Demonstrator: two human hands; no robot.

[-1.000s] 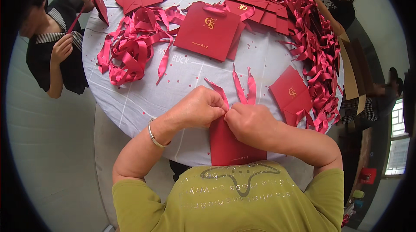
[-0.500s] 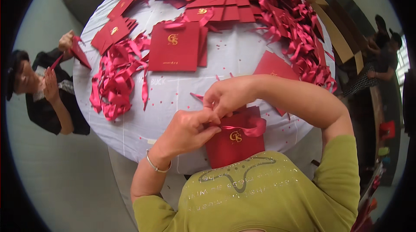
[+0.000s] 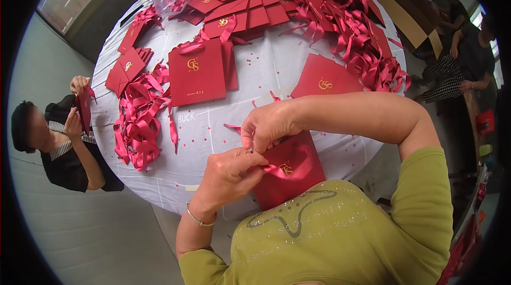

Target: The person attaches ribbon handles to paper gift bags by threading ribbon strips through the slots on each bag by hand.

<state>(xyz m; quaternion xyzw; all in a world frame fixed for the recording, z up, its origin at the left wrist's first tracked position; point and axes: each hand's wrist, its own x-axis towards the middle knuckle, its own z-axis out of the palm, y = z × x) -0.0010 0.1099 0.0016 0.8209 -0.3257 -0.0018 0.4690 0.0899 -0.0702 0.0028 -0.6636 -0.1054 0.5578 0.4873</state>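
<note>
— Well, what does the head view give you?
— I see the left hand (image 3: 226, 173) and right hand (image 3: 266, 125) both pinching a red ribbon (image 3: 293, 165) on the red paper bag (image 3: 290, 181), which lies at the white table's (image 3: 213, 141) near edge.

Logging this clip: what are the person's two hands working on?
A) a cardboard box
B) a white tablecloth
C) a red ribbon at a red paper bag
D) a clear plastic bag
C: the left hand and right hand pinch a red ribbon over the red paper bag.
</note>
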